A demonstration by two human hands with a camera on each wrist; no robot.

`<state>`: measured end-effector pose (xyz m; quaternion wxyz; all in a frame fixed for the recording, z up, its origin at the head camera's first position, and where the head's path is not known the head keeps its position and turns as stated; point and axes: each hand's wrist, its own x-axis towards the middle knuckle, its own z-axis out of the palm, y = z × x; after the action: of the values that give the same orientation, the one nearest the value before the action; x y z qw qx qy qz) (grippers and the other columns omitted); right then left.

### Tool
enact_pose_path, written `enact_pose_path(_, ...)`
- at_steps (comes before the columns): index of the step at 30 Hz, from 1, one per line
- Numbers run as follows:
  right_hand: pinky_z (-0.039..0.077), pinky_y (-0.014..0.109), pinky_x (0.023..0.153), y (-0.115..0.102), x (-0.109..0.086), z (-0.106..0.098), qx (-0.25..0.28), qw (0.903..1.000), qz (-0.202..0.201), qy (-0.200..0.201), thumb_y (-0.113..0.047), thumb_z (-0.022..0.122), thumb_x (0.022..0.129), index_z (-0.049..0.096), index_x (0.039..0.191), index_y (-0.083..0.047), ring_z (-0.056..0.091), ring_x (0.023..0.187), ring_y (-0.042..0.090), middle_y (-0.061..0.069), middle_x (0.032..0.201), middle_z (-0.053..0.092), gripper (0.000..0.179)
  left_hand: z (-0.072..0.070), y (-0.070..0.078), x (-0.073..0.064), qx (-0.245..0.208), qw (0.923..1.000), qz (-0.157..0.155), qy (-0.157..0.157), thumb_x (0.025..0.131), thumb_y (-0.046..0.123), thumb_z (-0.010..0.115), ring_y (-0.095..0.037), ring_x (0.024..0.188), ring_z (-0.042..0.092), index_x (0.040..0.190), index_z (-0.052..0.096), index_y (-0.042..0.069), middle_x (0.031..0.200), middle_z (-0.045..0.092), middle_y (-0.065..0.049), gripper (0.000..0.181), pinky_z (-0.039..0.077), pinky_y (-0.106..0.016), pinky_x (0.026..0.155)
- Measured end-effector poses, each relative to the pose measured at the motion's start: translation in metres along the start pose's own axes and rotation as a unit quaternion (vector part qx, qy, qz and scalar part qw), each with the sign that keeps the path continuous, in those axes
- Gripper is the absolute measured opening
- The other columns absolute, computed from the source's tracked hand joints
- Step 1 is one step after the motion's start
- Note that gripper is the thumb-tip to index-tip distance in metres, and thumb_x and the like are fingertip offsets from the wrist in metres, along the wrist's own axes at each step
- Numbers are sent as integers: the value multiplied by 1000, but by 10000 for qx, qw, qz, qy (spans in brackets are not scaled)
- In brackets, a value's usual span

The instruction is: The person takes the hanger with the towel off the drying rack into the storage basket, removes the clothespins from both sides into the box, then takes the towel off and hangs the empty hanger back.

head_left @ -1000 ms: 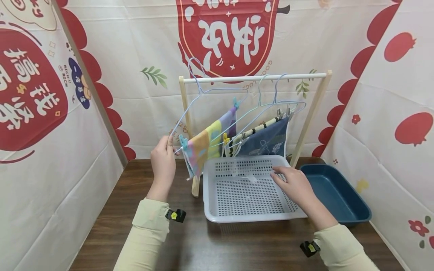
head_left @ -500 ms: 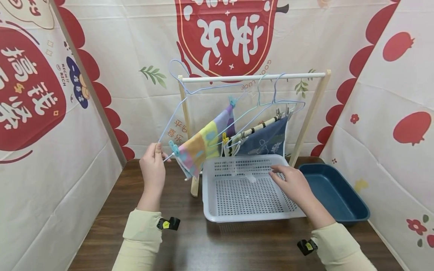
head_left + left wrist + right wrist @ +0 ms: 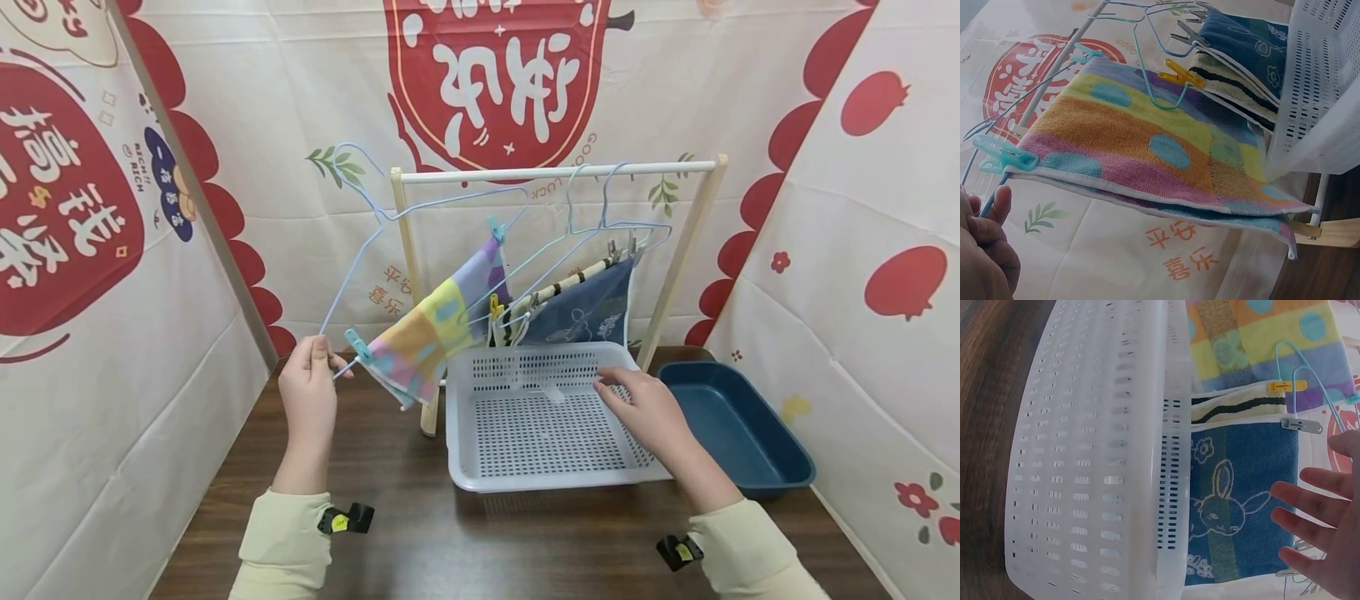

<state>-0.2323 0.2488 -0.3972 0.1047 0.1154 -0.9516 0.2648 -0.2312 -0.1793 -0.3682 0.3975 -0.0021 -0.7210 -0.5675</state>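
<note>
My left hand (image 3: 310, 392) pinches the lower left corner of a pale blue wire hanger (image 3: 381, 215). The hanger is tilted, its hook left of the rack and apart from the rod. Teal clothespins (image 3: 358, 344) clip a multicoloured towel (image 3: 431, 333) to it; the left wrist view shows the towel's coloured bands and blue spots (image 3: 1169, 150). My right hand (image 3: 651, 410) is held over the right part of a white perforated basket (image 3: 463, 450), fingers apart and holding nothing in the right wrist view. Near it hangs a dark blue towel with a rabbit design (image 3: 1235, 481).
A wooden rack with a white rod (image 3: 487, 175) stands behind the basket. Other hangers on it carry the blue towel and a striped towel (image 3: 1235, 411), held by grey clips and a yellow clothespin (image 3: 1286, 386). A dark blue basin (image 3: 795, 471) stands at the right.
My left hand has moved left and slightly down, drawing the hanger and multicoloured towel with it. The hook has shifted left past the rack's post. My right hand has hardly moved.
</note>
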Motion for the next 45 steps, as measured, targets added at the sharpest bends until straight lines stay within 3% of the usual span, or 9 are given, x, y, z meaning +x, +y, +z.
enact_pose_path(5, 44, 61, 92, -3, -2, 1, 64, 9999, -99, 100, -46, 50, 100, 61, 129, -8, 56, 114, 36, 16, 126, 62, 49, -10, 1, -4, 91, 9999, -72, -76, 102, 29, 49, -12, 58, 59, 82, 55, -2, 62, 62, -12, 37, 34, -22, 51)
enact_pose_path(11, 43, 61, 91, -5, -6, 1, 141, 9993, -236, 267, -42, 51, 100, 62, 127, -8, 56, 113, 34, 15, 124, 63, 45, -19, 9, -10, 154, 9997, 6, -191, 102, 29, 49, -11, 62, 59, 81, 54, -2, 62, 60, -3, 38, 37, -24, 55)
enact_pose_path(21, 39, 63, 94, -17, -14, -4, 298, 9957, -436, 767, -31, 55, 100, 64, 124, -7, 54, 115, 34, 15, 120, 65, 36, -33, 25, -10, 312, 9988, 233, -301, 103, 24, 48, -12, 62, 57, 82, 54, -3, 63, 61, -12, 34, 37, -23, 55)
enact_pose_path(25, 38, 62, 96, -23, -15, -8, 346, 9922, -591, 1042, -28, 56, 99, 64, 123, -7, 53, 117, 33, 15, 120, 65, 33, -39, 32, -10, 352, 9982, 286, -404, 103, 23, 48, -10, 61, 58, 83, 54, -3, 63, 61, -11, 34, 41, -22, 57)
enact_pose_path(31, 39, 59, 96, -32, -17, -13, 232, 9813, -1140, 1534, -18, 63, 94, 65, 122, -9, 54, 114, 30, 13, 117, 66, 29, -46, 37, -13, 384, 9969, 295, -626, 102, 21, 49, -9, 59, 59, 84, 53, -4, 65, 59, -8, 31, 46, -19, 60)
enact_pose_path(37, 40, 54, 95, -46, -16, -19, 0, 9589, -1905, 2101, -13, 69, 87, 64, 123, -8, 55, 112, 29, 12, 117, 66, 37, -51, 41, -17, 430, 9954, 377, -764, 101, 16, 52, -10, 58, 59, 83, 54, -3, 66, 59, -7, 26, 44, -17, 57)
enact_pose_path(41, 37, 55, 98, -54, -9, -23, -67, 9515, -1994, 2340, -13, 75, 82, 59, 129, -6, 51, 118, 32, 14, 125, 61, 49, -53, 42, -19, 491, 9932, 617, -854, 100, 11, 53, -9, 57, 58, 80, 55, -2, 64, 59, -6, 24, 43, -16, 55)
enact_pose_path(45, 32, 57, 102, -60, 1, -26, -59, 9450, -2054, 2545, -11, 84, 75, 49, 137, -2, 44, 125, 36, 17, 139, 50, 72, -53, 43, -21, 540, 9899, 906, -945, 99, 7, 54, -4, 58, 58, 78, 57, -1, 62, 60, -4, 23, 46, -14, 60)
